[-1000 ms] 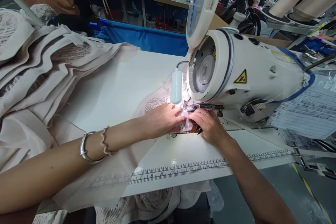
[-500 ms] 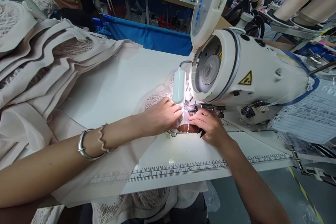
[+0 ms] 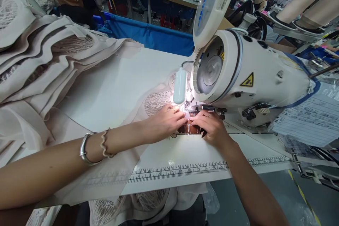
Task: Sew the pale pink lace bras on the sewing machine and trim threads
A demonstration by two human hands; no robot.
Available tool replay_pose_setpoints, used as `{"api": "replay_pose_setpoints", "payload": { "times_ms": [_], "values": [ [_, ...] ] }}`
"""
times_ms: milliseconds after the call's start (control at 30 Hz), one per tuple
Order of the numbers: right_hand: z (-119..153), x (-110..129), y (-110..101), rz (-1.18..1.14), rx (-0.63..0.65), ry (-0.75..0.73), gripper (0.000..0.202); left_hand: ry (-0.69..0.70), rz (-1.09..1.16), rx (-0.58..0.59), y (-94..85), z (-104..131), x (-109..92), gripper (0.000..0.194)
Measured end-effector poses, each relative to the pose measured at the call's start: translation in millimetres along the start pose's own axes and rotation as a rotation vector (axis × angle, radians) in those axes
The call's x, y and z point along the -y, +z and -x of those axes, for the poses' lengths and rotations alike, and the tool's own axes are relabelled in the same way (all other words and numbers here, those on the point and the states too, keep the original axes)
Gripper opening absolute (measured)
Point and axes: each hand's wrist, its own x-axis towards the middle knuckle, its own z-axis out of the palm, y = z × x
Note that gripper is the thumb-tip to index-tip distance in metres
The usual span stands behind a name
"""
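My left hand (image 3: pixel 169 120) is closed on the pale lace fabric (image 3: pixel 156 102) just in front of the sewing machine's needle area, fingers bent toward the presser foot. My right hand (image 3: pixel 209 125) pinches the fabric's edge from the other side, with a small dark object partly hidden under its fingers. The white sewing machine (image 3: pixel 254 74) stands over both hands. A lit lamp (image 3: pixel 179 86) shines on the stitching spot. The needle itself is hidden by glare and fingers. Sheer cloth trails beneath my left forearm to the table's front edge.
A pile of pale lace pieces (image 3: pixel 50 53) covers the table's left side. A printed ruler strip (image 3: pixel 174 173) runs along the front edge. More fabric (image 3: pixel 143 201) lies below the table. Behind hangs a blue cloth (image 3: pixel 150 35); a person (image 3: pixel 262 1) sits far right.
My left hand has shifted slightly down and toward my right hand, and more lace shows behind it. My right hand stays almost in place.
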Motion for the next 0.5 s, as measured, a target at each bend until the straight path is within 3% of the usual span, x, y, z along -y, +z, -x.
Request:
{"api": "replay_pose_setpoints", "payload": {
  "times_ms": [267, 500],
  "values": [
    [2, -2, 1, 0.083, 0.093, 0.056, 0.046, -0.060, 0.128, 0.065, -5.9, -2, 18, 0.046],
    [1, 0, 0, 0.108, 0.034, 0.044, 0.048, -0.116, 0.156, 0.075, -5.8, -4, 27, 0.044]
  ]
}}
